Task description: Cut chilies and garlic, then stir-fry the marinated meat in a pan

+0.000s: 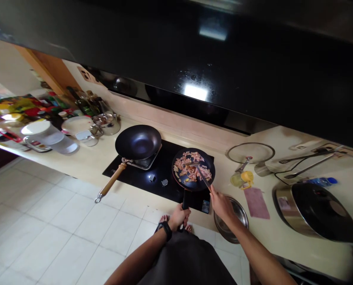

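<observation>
My left hand (178, 217) is closed around the black handle (185, 200) of a dark nonstick frying pan (205, 170). My right hand (222, 205) grips a metal spatula (202, 177), whose blade rests among pink-brown pieces of chopped bacon or meat (191, 168) in the pan. The pan sits on a black induction cooktop (164, 194). Left of it stands a dark wok (138, 142) with a wooden handle (111, 180). A black watch (164, 230) circles my left wrist.
A steel bowl (231, 219) sits at the counter's front edge. Right of it lie a pink cloth (256, 202), a glass lid (250, 152), and a rice cooker (315, 211). Bottles (81, 101), a steel pot (106, 123), and containers (42, 132) crowd the left. A black range hood (194, 67) runs overhead.
</observation>
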`<state>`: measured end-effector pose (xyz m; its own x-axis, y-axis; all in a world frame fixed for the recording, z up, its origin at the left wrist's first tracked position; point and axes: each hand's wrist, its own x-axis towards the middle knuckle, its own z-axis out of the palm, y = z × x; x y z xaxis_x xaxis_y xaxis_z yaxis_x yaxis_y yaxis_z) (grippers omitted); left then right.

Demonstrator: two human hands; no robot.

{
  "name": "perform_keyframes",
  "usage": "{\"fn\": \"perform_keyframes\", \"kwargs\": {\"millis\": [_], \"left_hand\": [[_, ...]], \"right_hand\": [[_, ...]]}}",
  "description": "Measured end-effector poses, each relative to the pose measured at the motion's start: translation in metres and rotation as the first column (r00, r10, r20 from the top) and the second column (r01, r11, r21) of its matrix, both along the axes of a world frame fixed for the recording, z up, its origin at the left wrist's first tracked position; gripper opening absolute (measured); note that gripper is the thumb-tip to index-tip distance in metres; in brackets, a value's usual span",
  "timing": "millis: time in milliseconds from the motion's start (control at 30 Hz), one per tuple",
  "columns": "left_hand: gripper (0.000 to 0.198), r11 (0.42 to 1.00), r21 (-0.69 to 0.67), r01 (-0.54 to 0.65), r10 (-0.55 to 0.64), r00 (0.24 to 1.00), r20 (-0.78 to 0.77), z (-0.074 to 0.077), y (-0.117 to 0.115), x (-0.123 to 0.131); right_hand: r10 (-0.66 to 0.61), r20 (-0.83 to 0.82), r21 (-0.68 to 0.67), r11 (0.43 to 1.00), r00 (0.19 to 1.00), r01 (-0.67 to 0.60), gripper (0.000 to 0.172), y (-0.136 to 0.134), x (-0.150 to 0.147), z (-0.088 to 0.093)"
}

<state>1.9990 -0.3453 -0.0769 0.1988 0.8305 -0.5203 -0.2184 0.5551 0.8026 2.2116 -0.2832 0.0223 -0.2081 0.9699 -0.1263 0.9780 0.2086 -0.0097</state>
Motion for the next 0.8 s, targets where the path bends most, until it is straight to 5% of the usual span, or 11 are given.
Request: {"fn": "perform_keyframes", "kwargs": {"millis": [200,500,633,800], "left_hand": [[0.025,1.0,-0.02,-0.014,0.014,1.0,0.005,-0.002,0.001,0.0],[0.027,1.0,-0.011,-0.009,0.009,1.0,0.009,0.0,-0.001,-0.001],[0.029,0.999,-0.044,-0.017,0.017,1.0,0.016,-0.002,0.0,-0.001],[0.031,0.998,-0.058,-0.027,0.028,0.999,0.018,-0.004,0.0,-0.001]], "right_hand": [[0.024,-0.071,0.03,0.999,0.997,-0.022,0.052,-0.015,-0.023,-0.002],[0.07,0.129,-0.056,0.996,0.989,-0.063,0.053,-0.033,-0.01,-0.02],[0.013,-0.031,-0.02,1.0,0.999,-0.013,0.052,-0.034,-0.003,-0.006],[-0.105,-0.345,0.055,0.99,0.933,0.132,0.054,-0.076,0.038,-0.008]]}}
